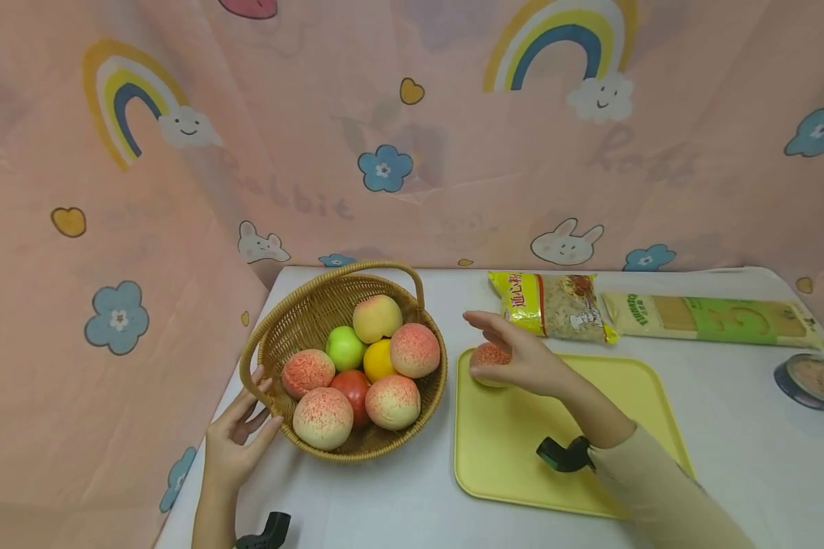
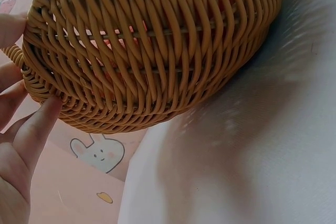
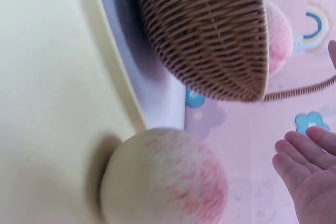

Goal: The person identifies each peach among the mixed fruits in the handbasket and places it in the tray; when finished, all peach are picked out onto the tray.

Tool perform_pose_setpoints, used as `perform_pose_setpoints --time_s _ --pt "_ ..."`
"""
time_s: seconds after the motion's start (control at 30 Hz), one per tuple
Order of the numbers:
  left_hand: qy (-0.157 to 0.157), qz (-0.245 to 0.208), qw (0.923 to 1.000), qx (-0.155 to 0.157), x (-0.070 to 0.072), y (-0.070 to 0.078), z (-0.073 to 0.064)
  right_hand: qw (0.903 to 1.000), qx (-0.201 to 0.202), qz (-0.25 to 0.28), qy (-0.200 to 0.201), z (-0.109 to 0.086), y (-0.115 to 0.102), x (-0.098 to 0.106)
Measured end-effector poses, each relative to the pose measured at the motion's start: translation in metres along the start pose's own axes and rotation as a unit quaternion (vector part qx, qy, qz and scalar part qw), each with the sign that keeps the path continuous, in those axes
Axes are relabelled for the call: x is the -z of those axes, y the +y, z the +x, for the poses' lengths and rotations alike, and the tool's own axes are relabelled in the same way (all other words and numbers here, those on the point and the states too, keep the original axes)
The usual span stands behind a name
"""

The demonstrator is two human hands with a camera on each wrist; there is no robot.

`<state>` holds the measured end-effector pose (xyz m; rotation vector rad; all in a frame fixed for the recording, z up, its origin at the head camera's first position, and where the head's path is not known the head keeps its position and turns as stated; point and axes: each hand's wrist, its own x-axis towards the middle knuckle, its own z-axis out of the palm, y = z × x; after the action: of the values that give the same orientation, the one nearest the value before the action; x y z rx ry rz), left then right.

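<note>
My left hand (image 1: 233,442) holds the rim of the wicker basket (image 1: 284,320) near the foot of its handle, thumb outside, as the left wrist view also shows on the basket (image 2: 157,51). Inside the basket lie several peaches (image 1: 323,418), a green apple (image 1: 346,348), a red fruit (image 1: 350,393) and a yellow-orange fruit (image 1: 379,361). Over the yellow tray (image 1: 542,473), my right hand (image 1: 532,364) is held with its fingers extended. A peach (image 1: 489,358) rests at the tray's far left corner below that hand; in the right wrist view this peach (image 3: 168,182) is apart from the fingers.
Behind the tray lie a yellow bag of dry food (image 1: 556,305) and a long green noodle pack (image 1: 714,319). A round tin (image 1: 815,380) stands at the far right. A printed pink cloth (image 1: 453,213) hangs behind the white table.
</note>
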<state>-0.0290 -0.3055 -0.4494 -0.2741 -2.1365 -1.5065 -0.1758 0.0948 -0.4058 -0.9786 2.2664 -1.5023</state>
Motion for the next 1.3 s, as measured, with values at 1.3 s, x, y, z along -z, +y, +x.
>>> perform_pose_setpoints --time_s 1.3 --pt "-0.01 -0.031 0.9989 -0.034 0.001 -0.002 0.0 0.988 0.016 -0.129 -0.083 0.066 -0.024 -0.033"
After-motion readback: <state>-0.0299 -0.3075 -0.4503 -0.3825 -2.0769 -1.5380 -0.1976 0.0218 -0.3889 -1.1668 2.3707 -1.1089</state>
